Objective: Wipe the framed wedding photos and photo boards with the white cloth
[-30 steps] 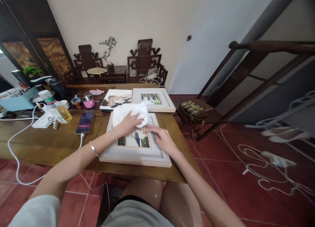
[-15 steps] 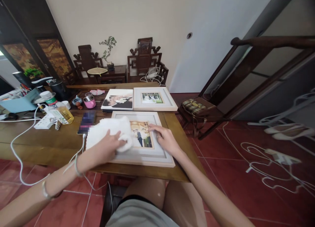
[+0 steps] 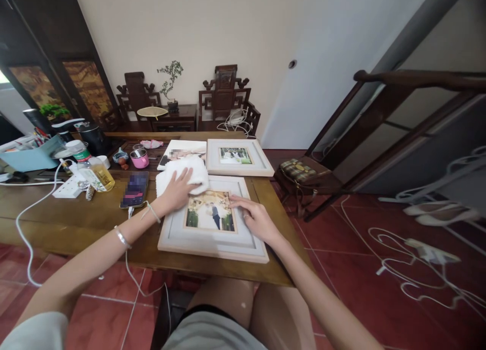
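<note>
A light wooden picture frame (image 3: 212, 251) lies flat before me, with a wedding photo at its middle inside a pale mat. My left hand (image 3: 177, 190) presses a folded white towel (image 3: 193, 168) against the frame's far left corner, fingers spread over the cloth. The towel hides that corner and overlaps part of a photo print (image 3: 188, 148) behind. On the right side of the frame, my right hand (image 3: 255, 217) rests with its fingers stretched out near the photo's edge, holding nothing. A second frame (image 3: 261, 163) stands flat just beyond the first.
Left of the frame lie a phone (image 3: 134, 189) on a white cable, a power strip (image 3: 67, 189) and a bottle (image 3: 99, 178). A pink cup (image 3: 140, 160) and a black kettle (image 3: 93, 140) stand farther back. A wooden chair (image 3: 330, 178) with a plaid bag (image 3: 296, 171) stands at right.
My left hand has slid the towel away from me, from the frame's left middle to its far left corner, uncovering the photo's left part. My right hand stays in place.
</note>
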`<state>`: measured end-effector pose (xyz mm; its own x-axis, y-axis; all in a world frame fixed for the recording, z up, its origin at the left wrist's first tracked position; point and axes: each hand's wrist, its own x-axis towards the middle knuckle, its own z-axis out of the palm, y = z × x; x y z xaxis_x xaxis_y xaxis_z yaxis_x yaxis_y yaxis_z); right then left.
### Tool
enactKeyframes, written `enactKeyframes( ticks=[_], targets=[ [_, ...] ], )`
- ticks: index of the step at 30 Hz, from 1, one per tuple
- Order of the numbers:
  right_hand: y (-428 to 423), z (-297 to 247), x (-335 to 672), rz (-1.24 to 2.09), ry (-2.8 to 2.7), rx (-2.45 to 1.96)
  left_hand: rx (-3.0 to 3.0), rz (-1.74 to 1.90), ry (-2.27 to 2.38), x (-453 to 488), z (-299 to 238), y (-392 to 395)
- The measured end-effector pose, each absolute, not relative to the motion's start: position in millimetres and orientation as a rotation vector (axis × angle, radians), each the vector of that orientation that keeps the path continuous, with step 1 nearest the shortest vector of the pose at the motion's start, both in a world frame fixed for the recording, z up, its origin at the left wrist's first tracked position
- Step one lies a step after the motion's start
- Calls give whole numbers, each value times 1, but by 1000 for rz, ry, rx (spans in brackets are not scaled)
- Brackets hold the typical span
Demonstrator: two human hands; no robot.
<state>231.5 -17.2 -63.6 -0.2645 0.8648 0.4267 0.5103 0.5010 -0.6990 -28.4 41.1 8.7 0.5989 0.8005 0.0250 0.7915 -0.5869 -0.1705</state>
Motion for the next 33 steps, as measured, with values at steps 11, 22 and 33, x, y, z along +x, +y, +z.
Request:
enactKeyframes(
  ticks=[11,22,33],
  targets=[
    [-18,-63,229,562,-1881,-1160,-3048,416,-1015,-26,32,-89],
    [-20,-62,229,575,-1888,-1161,-2761,170,-1185,-27,1,-20],
    [-19,-63,229,565,-1869,-1160,-2721,303,-1263,-15,18,-6]
  ],
)
